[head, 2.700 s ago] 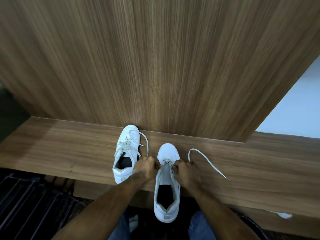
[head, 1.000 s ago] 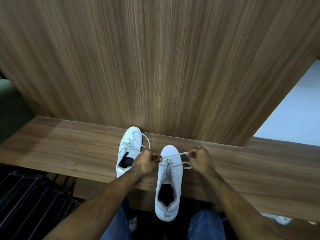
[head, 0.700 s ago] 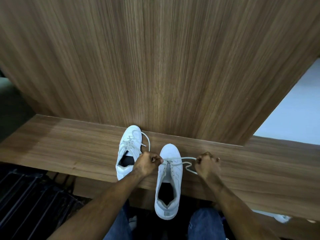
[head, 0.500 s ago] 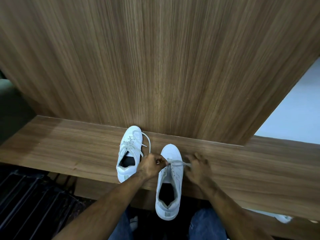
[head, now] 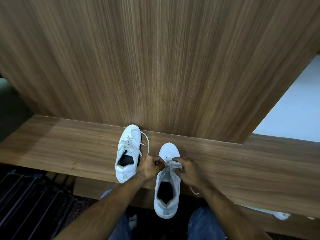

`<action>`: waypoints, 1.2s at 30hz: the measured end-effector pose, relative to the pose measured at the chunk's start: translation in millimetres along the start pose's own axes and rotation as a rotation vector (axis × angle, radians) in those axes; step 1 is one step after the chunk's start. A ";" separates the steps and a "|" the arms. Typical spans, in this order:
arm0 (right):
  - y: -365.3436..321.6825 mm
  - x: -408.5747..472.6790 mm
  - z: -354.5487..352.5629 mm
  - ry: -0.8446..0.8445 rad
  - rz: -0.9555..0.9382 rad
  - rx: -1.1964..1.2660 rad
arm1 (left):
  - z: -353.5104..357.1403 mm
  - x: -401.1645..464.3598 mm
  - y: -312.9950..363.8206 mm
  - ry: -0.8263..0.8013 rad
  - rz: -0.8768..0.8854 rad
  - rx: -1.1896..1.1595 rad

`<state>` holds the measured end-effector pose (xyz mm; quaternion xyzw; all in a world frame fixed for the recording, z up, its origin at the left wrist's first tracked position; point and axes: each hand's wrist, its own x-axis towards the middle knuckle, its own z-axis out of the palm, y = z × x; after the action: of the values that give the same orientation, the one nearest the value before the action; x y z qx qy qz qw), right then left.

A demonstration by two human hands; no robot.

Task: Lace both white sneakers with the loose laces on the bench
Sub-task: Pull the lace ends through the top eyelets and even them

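Head view: the right sneaker (head: 167,187) overhangs the tabletop (head: 69,149) edge. The left hand (head: 149,168) and right hand (head: 187,170) each pinch its lace (head: 174,165) in a closed grip. The laced left sneaker (head: 127,153) stands beside it.

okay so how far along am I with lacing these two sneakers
Done, apparently: the far sneaker shows lace crossed over most of its eyelets, ends loose. In hand: the left hand and right hand pinch the lace low on the near sneaker, where only the first rows near the toe are threaded. Left: its upper eyelets.
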<state>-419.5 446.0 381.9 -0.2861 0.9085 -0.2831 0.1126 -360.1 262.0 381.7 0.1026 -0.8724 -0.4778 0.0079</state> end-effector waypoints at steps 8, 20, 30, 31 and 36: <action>-14.0 7.0 16.9 0.057 0.063 0.033 | 10.3 -8.8 -0.2 0.009 -0.078 0.076; -21.1 11.8 23.5 0.023 0.114 -0.105 | 5.6 -10.5 -12.0 -0.012 -0.316 -0.090; -33.5 14.2 33.8 0.009 0.168 -0.166 | 9.9 -9.1 -9.6 0.033 -0.400 -0.192; -33.1 14.1 34.4 0.011 0.176 -0.153 | 10.2 -9.3 -8.6 0.034 -0.448 -0.271; -31.9 13.6 37.2 0.002 0.193 -0.130 | 14.8 2.7 -4.5 0.022 -0.511 -0.309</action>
<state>-402.3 399.8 369.5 -0.2037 0.9483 -0.2118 0.1196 -363.7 271.4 369.6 0.3217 -0.7350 -0.5904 -0.0879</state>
